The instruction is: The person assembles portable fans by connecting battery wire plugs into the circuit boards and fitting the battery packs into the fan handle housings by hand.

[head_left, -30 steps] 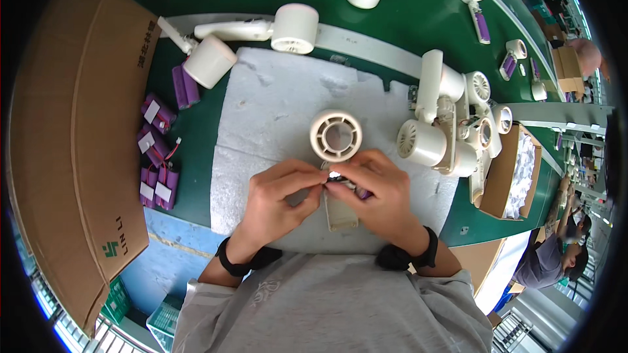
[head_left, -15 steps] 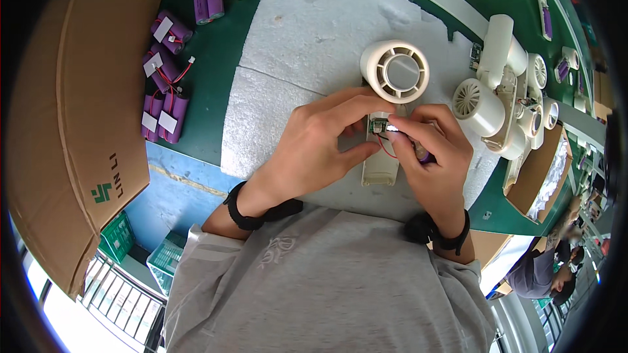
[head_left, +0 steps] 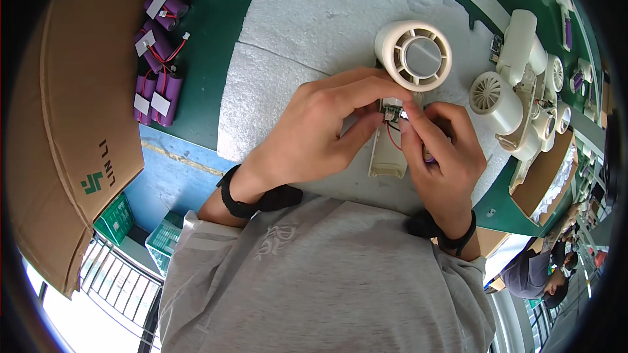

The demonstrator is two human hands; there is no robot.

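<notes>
A cream handheld fan lies before me, its round head [head_left: 414,55] at the far end and its opened handle shell [head_left: 387,157] toward me. In the handle sits a small green circuit board [head_left: 391,114]. My left hand [head_left: 320,124] is closed on the board, thumb at its left edge and index finger across its top. My right hand [head_left: 448,144] pinches a small white plug [head_left: 403,115] at the board's right side; the fingertips hide most of it. A red wire [head_left: 392,138] loops below the board. Partly covered by my right fingers is a purple battery [head_left: 428,155].
White foam sheet [head_left: 294,19] lies under the work. Wired purple battery packs [head_left: 167,101] sit to the left, beside a large cardboard box [head_left: 85,91]. More fan parts [head_left: 497,104] are heaped at right, above an open carton [head_left: 546,180]. A person [head_left: 533,274] is farther right.
My view has shifted slightly, and both hands with the fan appear a little higher and farther right. The right fingertips now cover more of the white plug against the board.
</notes>
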